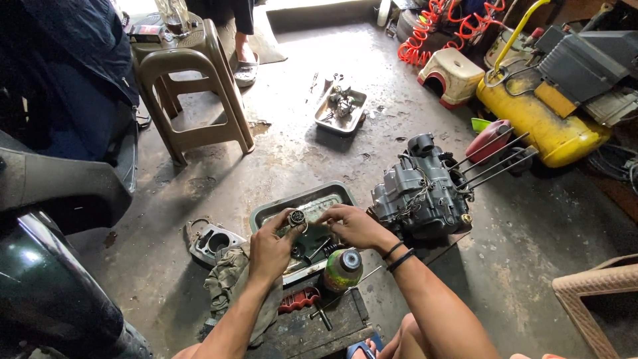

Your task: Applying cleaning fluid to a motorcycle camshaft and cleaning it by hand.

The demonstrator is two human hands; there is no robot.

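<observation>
— What are the hands doing?

— The left hand [269, 247] pinches a small round dark metal part [297, 217]; the right hand [352, 225] closes on its rim from three o'clock, above the grey metal tray [266, 214].

— Risk?

— I'd judge oily fingers could let it slip into the tray, or roll across the concrete floor [292, 153] toward the grey engine block [420, 194] at two o'clock.
</observation>
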